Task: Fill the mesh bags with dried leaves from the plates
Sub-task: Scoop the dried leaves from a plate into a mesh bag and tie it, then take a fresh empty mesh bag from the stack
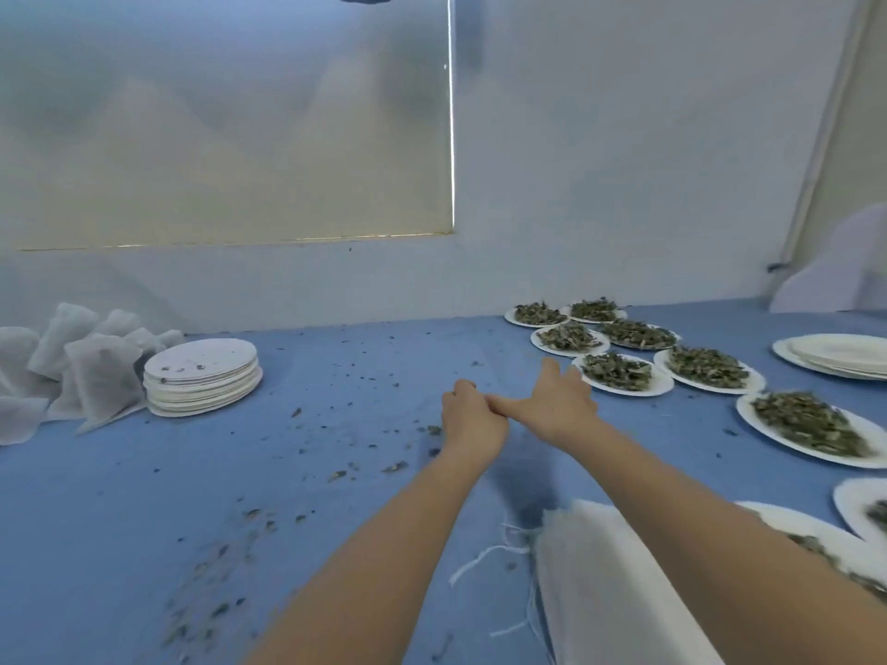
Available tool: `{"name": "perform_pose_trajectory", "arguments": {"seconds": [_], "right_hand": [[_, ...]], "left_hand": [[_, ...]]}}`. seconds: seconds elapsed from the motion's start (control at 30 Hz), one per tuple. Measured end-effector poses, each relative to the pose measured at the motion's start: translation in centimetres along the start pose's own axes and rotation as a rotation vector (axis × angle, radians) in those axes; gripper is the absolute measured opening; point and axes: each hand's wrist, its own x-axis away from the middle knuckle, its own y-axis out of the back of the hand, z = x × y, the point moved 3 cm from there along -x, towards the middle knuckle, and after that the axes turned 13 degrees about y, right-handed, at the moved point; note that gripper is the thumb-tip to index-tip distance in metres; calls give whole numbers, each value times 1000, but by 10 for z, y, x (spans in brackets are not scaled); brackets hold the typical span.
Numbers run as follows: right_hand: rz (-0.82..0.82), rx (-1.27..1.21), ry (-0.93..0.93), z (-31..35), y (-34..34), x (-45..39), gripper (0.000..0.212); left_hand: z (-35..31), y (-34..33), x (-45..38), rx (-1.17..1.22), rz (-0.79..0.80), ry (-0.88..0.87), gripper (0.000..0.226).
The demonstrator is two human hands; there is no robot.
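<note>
Hands are stretching out over the blue table (336, 376), both reaching away from the body toward the far right. The right hand (557, 400) is spreading its fingers wide with nothing in it, its fingertips arriving just beside the near-left rim of the nearest full plate (622, 374) of dried leaves (619, 369). The left hand (473, 417) is curling loosely beside it, touching the right thumb; whether it is pinching a few crumbs is hard to tell through the blur. So the plate is lying ahead and to the right of both hands, and the right hand is clearly the nearer one to draw it in. An open mesh bag (600, 568) is lying close to the body under the right forearm, its mouth and loose drawstring (480, 559) pointing left, well apart from that plate. Filled bags (77, 371) are piling up at far left beside a stack of emptied plates (204, 376).
</note>
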Motion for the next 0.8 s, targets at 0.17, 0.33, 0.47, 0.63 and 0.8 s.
{"name": "perform_pose_trajectory", "arguments": {"seconds": [0.17,0.33,0.47,0.63,0.8], "right_hand": [[-12,34,-122,-76,40,-6,112],[-9,14,-203,-132,60,-33,109],[-25,-34,-281,-167,58,-62,106],[3,-24,-387,-195,46,-91,116],[7,17,-396,-206,41,-106,115]], "left_hand": [[-40,-81,-3,-16,114,-15,43],[-72,-136,-31,-20,211,-38,58],[-88,-163,-57,-95,202,-96,67],[-93,-183,-92,-249,201,-113,110],[-89,-198,-113,-350,241,-107,133]]}}
